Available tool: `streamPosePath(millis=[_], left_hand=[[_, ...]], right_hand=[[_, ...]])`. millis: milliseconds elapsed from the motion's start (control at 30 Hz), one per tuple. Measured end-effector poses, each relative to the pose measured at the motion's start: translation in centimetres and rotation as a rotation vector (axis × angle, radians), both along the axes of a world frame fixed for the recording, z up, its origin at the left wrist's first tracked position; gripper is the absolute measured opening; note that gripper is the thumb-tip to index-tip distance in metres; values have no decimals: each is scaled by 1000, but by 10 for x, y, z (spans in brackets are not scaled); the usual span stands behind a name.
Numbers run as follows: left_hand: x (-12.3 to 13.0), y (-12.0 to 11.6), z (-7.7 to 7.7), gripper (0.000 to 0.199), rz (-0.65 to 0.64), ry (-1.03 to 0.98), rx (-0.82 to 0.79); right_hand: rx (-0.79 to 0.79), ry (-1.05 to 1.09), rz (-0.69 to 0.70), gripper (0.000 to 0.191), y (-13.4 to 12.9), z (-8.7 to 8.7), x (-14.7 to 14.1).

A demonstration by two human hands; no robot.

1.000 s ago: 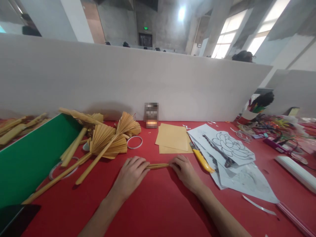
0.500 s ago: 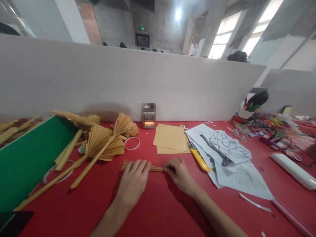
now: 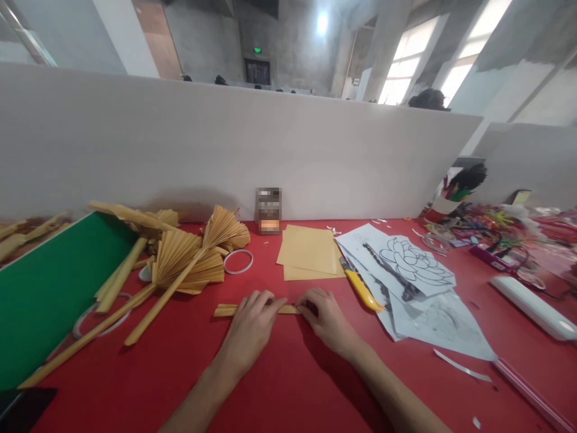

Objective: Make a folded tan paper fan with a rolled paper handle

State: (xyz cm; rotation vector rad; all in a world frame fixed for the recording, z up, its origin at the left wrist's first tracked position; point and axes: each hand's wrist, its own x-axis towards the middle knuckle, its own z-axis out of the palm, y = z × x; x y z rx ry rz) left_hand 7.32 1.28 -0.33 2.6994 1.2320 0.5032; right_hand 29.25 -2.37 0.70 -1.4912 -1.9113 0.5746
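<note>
A narrow folded strip of brown paper (image 3: 225, 310) lies crosswise on the red table. My left hand (image 3: 256, 322) is closed over its middle, thumb and fingers pressing on it. At its right end, my right hand (image 3: 325, 317) pinches the paper between thumb and fingertips. Flat brown paper squares (image 3: 309, 249) lie just beyond my hands. To the left are pleated brown paper fans (image 3: 180, 261) with rolled paper stems.
A yellow cutter (image 3: 364, 291) rests by printed flower sheets (image 3: 417, 264) on the right. A tape ring (image 3: 238, 262) lies near the fans. A green board (image 3: 58, 294) stands left; a white partition (image 3: 225, 150) runs behind. Craft supplies crowd the far right.
My left hand has slid right along the strip toward my right hand, uncovering more of its left end. My right hand keeps its pinch. The view has shifted slightly.
</note>
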Motion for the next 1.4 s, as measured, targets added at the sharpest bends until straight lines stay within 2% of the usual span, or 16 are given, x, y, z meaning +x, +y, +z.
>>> streamPosePath(millis=[167,333,700,1000,1133,1200,1400], left_hand=[[-8,6,4,28,60,86,100],[-17,11,5,20,29,42,37],[-19,8,1,28,7,64,40],[-20,12,-3,41,96,83,48],[-22,14,-8,48,85,69,86],[-22,15,-11,48,62,55,70],[-36,24,-15,41,53,0,52]], right_hand=[[13,-9,5,16,0,1,0],[48,-37,15,15,-1,2,2],[90,-111,4,14,-3,2,0],[146,-211,32,20,-3,-2,-1],[176,-298,57,34,-6,3,-2],[198,-378,102,41,-9,6,-3],[230,-474,123,34,-14,8,-6]])
